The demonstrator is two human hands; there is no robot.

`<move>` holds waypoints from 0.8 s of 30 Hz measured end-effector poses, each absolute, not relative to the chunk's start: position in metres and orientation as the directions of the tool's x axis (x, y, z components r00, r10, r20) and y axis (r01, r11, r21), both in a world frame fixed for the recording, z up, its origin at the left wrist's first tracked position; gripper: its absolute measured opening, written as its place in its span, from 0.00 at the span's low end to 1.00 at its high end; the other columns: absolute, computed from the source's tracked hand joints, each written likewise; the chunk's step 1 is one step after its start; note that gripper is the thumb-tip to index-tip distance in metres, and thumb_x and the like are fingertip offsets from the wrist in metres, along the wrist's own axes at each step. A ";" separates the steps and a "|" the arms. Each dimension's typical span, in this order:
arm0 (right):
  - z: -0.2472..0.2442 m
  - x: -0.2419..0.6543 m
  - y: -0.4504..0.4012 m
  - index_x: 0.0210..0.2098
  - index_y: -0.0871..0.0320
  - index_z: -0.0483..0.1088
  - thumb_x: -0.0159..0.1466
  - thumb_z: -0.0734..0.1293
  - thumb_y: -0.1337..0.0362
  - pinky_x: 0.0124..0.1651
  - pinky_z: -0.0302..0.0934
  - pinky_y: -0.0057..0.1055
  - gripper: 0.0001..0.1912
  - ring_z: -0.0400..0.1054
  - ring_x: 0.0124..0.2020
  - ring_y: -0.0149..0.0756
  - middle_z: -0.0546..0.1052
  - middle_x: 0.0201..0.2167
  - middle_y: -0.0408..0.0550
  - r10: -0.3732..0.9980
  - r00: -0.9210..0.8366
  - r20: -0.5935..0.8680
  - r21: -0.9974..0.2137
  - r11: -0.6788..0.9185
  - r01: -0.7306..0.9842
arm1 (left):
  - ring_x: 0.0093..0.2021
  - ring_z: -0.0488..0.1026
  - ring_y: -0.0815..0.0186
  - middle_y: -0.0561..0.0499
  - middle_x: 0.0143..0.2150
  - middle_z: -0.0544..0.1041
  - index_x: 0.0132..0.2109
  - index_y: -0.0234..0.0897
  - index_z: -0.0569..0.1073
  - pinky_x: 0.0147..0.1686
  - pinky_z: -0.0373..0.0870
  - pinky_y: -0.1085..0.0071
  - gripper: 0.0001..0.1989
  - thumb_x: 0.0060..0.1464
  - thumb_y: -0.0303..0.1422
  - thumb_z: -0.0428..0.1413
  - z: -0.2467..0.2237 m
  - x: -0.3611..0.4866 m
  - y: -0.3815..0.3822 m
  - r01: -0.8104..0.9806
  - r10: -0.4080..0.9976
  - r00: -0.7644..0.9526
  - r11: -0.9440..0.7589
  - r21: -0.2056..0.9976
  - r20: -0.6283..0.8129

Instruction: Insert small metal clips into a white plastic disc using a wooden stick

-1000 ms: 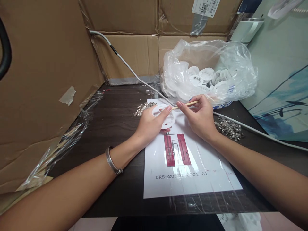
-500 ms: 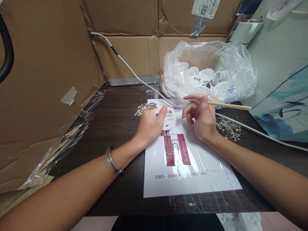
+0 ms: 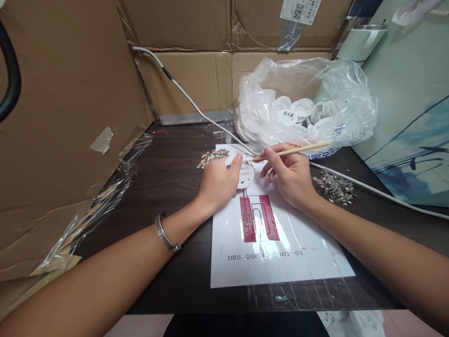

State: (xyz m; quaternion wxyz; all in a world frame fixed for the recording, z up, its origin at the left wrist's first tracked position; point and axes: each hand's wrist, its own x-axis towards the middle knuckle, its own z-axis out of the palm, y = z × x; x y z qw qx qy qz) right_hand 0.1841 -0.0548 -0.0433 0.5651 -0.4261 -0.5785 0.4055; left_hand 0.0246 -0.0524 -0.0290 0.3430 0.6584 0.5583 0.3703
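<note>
My left hand [image 3: 220, 183] pinches a round white plastic disc [image 3: 247, 176] by its left side, thumb on top. Small dark slots or parts show on the disc's face. Between the fingers of my right hand [image 3: 289, 175] is a thin wooden stick [image 3: 298, 150], held like a pen. Its tip reaches the upper part of the disc; whether it touches cannot be made out. Both hands are above a printed sheet [image 3: 280, 267] with a red and white drawing. A pile of small shiny metal pieces [image 3: 212, 157] lies just beyond my left hand.
A clear plastic bag [image 3: 259, 103] with several white discs [image 3: 302, 107] stands at the back. Another pile of metal pieces [image 3: 335, 187] lies right of my right hand. A white cable [image 3: 196, 107] crosses the dark table [image 3: 157, 159]. Cardboard walls [image 3: 70, 70] enclose the left and back.
My right hand has turned the stick from pointing off to the right, bringing its tip leftward onto or close over the disc. My left hand keeps the disc in about the same place.
</note>
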 end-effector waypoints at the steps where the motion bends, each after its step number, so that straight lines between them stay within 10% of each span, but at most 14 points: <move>1: -0.044 0.184 -0.055 0.32 0.57 0.68 0.64 0.67 0.50 0.20 0.60 0.25 0.16 0.70 0.22 0.26 0.78 0.31 0.45 0.951 0.008 0.308 -0.951 0.307 0.041 | 0.16 0.65 0.72 0.54 0.14 0.68 0.21 0.36 0.64 0.21 0.60 0.75 0.23 0.64 0.41 0.47 -0.029 0.025 -0.052 0.476 0.990 0.101 -0.134 0.869 0.098; 24: -0.045 0.184 -0.053 0.33 0.57 0.66 0.64 0.66 0.50 0.22 0.65 0.24 0.16 0.74 0.28 0.30 0.78 0.32 0.47 0.962 -0.035 0.270 -0.960 0.272 0.069 | 0.13 0.65 0.73 0.55 0.14 0.68 0.22 0.36 0.67 0.19 0.61 0.76 0.22 0.64 0.41 0.48 -0.030 0.024 -0.051 0.426 0.988 0.120 -0.137 0.894 0.094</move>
